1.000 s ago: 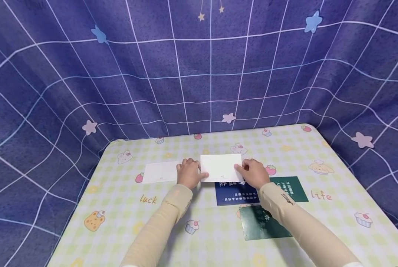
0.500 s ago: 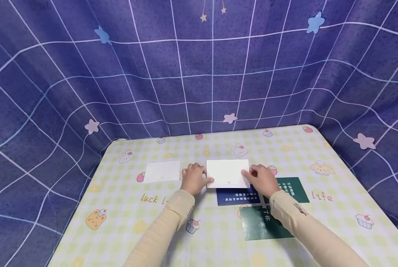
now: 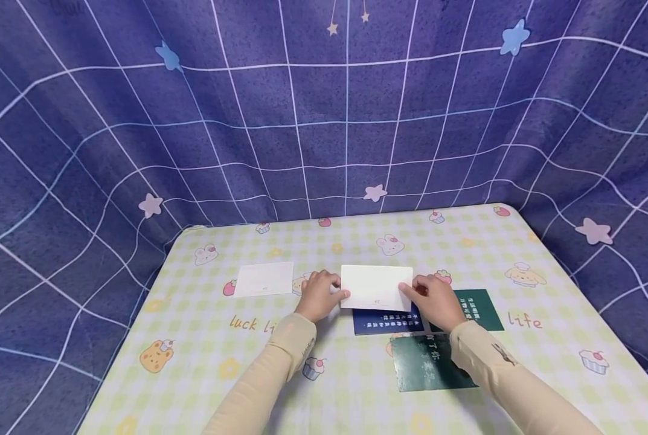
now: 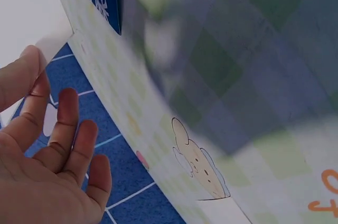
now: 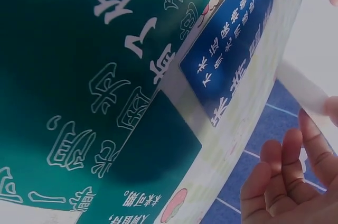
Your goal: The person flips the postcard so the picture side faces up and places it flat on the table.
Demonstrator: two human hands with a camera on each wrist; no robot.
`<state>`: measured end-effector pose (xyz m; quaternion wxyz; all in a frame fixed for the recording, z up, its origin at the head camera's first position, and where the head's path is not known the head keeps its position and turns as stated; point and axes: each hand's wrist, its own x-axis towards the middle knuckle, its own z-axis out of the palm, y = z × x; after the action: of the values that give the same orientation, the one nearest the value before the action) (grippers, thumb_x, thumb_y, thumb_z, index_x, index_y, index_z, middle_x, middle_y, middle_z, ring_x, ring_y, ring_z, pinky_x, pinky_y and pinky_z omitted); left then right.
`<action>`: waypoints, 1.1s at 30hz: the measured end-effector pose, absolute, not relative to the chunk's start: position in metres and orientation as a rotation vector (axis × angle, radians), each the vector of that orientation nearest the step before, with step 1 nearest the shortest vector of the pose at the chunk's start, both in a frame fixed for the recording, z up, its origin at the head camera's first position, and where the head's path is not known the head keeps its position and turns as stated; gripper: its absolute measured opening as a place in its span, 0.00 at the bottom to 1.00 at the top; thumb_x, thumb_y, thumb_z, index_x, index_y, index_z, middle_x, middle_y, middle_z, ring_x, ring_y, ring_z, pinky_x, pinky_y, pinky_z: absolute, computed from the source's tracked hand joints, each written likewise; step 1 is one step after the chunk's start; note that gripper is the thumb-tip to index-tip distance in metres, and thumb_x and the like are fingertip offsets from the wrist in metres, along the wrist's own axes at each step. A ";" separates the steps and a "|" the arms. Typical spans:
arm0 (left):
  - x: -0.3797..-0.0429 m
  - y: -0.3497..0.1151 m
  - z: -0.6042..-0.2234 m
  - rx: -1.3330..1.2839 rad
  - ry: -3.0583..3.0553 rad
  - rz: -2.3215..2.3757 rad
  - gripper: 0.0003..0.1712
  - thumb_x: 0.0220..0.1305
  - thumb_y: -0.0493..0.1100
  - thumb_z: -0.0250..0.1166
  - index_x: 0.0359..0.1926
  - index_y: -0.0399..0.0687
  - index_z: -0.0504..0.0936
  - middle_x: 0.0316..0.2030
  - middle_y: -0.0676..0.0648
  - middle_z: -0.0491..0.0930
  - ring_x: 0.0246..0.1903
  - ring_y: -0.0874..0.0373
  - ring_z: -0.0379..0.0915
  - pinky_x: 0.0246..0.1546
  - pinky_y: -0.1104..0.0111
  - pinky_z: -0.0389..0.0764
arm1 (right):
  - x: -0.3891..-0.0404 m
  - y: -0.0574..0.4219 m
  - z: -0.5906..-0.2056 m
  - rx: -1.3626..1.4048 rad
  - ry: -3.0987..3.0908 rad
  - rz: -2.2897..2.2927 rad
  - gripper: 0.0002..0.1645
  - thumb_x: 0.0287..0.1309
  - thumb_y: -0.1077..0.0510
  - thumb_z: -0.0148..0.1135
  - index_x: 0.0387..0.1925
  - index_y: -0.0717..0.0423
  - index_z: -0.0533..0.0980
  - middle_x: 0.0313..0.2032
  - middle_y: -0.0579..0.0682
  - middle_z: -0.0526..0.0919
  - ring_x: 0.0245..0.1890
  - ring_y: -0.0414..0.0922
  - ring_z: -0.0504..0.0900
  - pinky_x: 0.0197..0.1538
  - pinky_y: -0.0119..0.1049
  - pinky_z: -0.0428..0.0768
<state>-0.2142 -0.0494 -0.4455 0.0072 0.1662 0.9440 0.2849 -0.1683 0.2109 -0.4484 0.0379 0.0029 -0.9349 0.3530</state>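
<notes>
A white card [image 3: 375, 287] with a tiny mark near its lower edge is held above the table, between both hands. My left hand [image 3: 320, 296] pinches its left edge between thumb and forefinger; in the left wrist view the other fingers [image 4: 67, 109] spread away from the card. On the opposite edge, my right hand [image 3: 436, 302] pinches with thumb and forefinger. Partly covered by the held card lies a dark blue card [image 3: 387, 324] with white characters. A green card [image 3: 481, 308] sits under the right hand, and a second green card [image 3: 429, 365] lies nearer the front.
Another white card [image 3: 264, 280] lies flat to the left of the hands. The table [image 3: 193, 393] has a checked cloth printed with cartoon figures. Behind and around it hangs a blue curtain [image 3: 313, 139] with white grid lines and stars.
Both hands have brought the white card a little to the right and nearer the body, over the blue card. The cards lying on the table stay in place.
</notes>
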 end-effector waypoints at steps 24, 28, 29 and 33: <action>-0.211 -0.050 -0.454 0.738 2.973 1.211 0.10 0.62 0.45 0.72 0.35 0.45 0.80 0.42 0.43 0.82 0.47 0.43 0.74 0.51 0.47 0.71 | -0.164 0.224 -0.444 -0.329 -2.791 1.743 0.47 0.72 0.26 0.39 0.26 0.59 0.86 0.33 0.55 0.85 0.41 0.53 0.78 0.43 0.43 0.70; -0.211 -0.049 -0.453 0.722 2.996 1.236 0.08 0.60 0.43 0.74 0.38 0.47 0.84 0.42 0.45 0.82 0.47 0.45 0.74 0.50 0.50 0.70 | -0.163 0.228 -0.445 -0.212 -2.820 1.792 0.45 0.73 0.28 0.41 0.39 0.61 0.87 0.42 0.57 0.84 0.44 0.51 0.77 0.44 0.43 0.72; -0.211 -0.048 -0.452 0.716 3.001 1.241 0.08 0.59 0.42 0.74 0.38 0.49 0.85 0.42 0.46 0.82 0.48 0.46 0.74 0.50 0.51 0.69 | -0.163 0.229 -0.445 -0.198 -2.819 1.800 0.44 0.73 0.28 0.42 0.42 0.62 0.86 0.43 0.58 0.84 0.45 0.50 0.77 0.44 0.42 0.72; -0.209 -0.046 -0.448 0.700 3.017 1.248 0.10 0.56 0.36 0.76 0.35 0.54 0.85 0.42 0.47 0.82 0.48 0.47 0.74 0.50 0.52 0.69 | -0.161 0.231 -0.445 -0.219 -2.785 1.840 0.38 0.73 0.32 0.49 0.54 0.63 0.83 0.48 0.60 0.83 0.51 0.52 0.75 0.49 0.45 0.73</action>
<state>-0.2093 -0.0465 -0.4481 -0.0988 0.2086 0.8991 0.3720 -0.1614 0.2310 -0.4448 -0.1017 -0.0653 -0.8283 0.5471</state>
